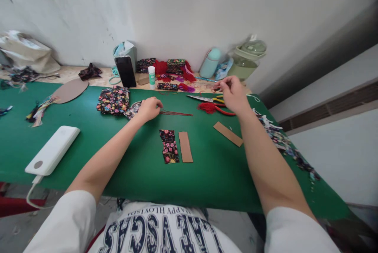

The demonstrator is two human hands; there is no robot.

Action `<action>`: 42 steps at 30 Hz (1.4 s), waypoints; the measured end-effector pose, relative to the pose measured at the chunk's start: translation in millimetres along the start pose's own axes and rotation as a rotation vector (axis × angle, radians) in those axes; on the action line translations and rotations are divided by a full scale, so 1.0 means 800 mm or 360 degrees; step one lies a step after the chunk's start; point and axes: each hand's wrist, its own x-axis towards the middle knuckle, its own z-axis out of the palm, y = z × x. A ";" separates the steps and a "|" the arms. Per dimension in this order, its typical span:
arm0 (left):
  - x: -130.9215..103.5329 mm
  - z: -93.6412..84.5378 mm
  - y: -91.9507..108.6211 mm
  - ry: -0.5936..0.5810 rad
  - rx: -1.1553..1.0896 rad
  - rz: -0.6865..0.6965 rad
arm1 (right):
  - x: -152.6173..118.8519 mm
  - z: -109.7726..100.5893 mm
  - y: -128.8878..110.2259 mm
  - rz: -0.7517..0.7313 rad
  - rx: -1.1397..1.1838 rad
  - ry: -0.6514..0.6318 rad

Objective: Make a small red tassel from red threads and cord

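My left hand (150,109) rests low over the table with its fingers curled, at the right end of a patterned fabric piece (134,109). Red cords (177,113) stretch rightward from beside its fingertips; whatever lies under the fingers is hidden. At the back right, my right hand (232,91) is raised with fingers and thumb pinched together, and what they hold is too small to name. Below it lie scissors (203,98) with yellow handles, a red tassel (207,107) and a red-handled tool (225,111). Nearer me are a floral fabric strip (169,146) and a cardboard strip (186,147).
Another cardboard strip (228,133) lies by my right forearm. Along the wall stand a phone (125,72), a glue stick (151,78), a blue bottle (210,63) and a green jug (243,62). A white power bank (53,150) sits left. Fabric scraps (283,144) line the right edge.
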 end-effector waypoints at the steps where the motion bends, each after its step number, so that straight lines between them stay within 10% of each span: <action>1: 0.000 0.000 0.000 0.0004 -0.0003 0.0004 | 0.003 0.000 0.004 0.0049 0.0136 0.0100; 9: 0.001 0.004 0.000 0.0077 -0.0138 0.0097 | -0.005 -0.004 -0.045 -0.0047 0.0700 0.0366; 18: -0.019 0.004 0.044 -0.0039 -0.1091 0.0650 | -0.047 0.031 -0.132 0.0196 0.1140 -0.0236; 24: -0.022 0.014 0.057 -0.0340 -0.1405 0.0568 | -0.049 0.041 -0.128 0.0279 0.1234 -0.0295; 32: -0.006 0.006 0.030 -0.0120 -0.1231 0.0245 | -0.036 0.036 -0.092 0.0502 0.1156 -0.0081; 42: 0.005 -0.010 0.001 0.0090 -0.0625 0.0156 | -0.030 0.044 -0.050 0.0622 0.0892 -0.0274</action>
